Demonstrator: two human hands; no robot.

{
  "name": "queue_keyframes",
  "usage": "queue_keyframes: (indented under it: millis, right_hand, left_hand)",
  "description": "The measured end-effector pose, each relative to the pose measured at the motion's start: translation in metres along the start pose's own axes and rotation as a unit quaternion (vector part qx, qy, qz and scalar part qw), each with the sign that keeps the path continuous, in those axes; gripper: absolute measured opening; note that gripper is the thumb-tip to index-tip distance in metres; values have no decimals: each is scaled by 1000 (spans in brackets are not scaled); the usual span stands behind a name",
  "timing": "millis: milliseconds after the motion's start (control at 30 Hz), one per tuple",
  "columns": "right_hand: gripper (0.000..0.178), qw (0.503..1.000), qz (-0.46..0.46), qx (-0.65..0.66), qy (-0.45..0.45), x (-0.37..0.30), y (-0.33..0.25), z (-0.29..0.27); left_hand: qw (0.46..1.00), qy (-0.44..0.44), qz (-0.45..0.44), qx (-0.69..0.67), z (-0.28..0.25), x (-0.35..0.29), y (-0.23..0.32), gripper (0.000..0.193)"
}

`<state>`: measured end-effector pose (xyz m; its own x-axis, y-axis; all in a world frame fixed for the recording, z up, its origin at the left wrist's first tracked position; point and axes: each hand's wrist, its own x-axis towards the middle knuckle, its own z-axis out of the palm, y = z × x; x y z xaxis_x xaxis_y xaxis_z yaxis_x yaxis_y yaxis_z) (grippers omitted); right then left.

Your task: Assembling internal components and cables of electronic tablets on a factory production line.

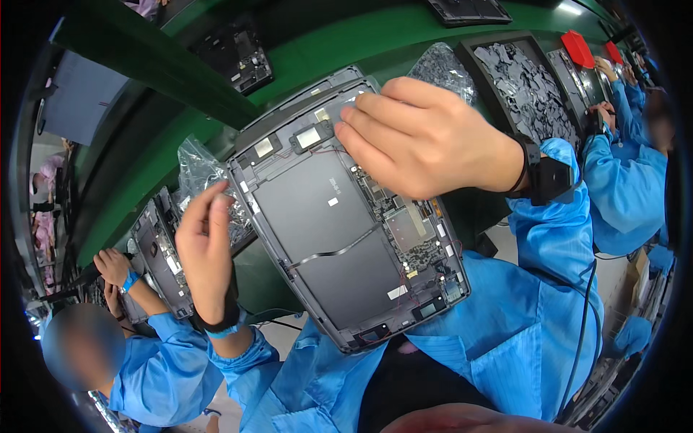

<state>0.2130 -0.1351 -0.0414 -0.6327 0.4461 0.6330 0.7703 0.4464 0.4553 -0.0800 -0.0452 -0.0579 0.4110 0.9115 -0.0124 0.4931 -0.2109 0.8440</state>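
Note:
An opened tablet point(325, 224) lies tilted in front of me, its inside facing up. Large grey battery cells, a black ribbon cable point(336, 252), a circuit board point(410, 234) and a small speaker module point(310, 137) show in it. Over its upper right part my right hand point(426, 137) is closed, fingertips pinched near the speaker module; what is between them is hidden. Beside the tablet's left edge is my left hand point(206, 249), thumb and forefinger slightly apart, with nothing visible between them. Behind that hand lies a clear plastic bag point(198, 169).
Beyond the tablet, a black tray point(498, 90) holds many dark small parts, with another clear bag point(444, 68) beside it. A green post point(155, 68) crosses the upper left. Further opened tablets point(162, 252) lie on the green bench. Co-workers in blue sit on both sides.

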Motion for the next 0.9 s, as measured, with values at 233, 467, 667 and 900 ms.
queue_keyframes:
  millis: [233, 467, 667, 900]
  right_hand:
    - [16, 985, 31, 145, -86, -23, -36, -55]
    - [13, 919, 340, 200, 11, -86, 4, -36]
    - [9, 882, 376, 184, -218, -158, -4, 0]
    - [9, 841, 420, 233, -249, -171, -18, 19]
  left_hand:
    - [946, -11, 136, 294, 12, 31, -96, 24]
    - [992, -40, 23, 113, 26, 43, -145, 39]
    - [998, -6, -50, -22, 30, 36, -151, 42]
    - [998, -44, 31, 21, 28, 32, -150, 42]
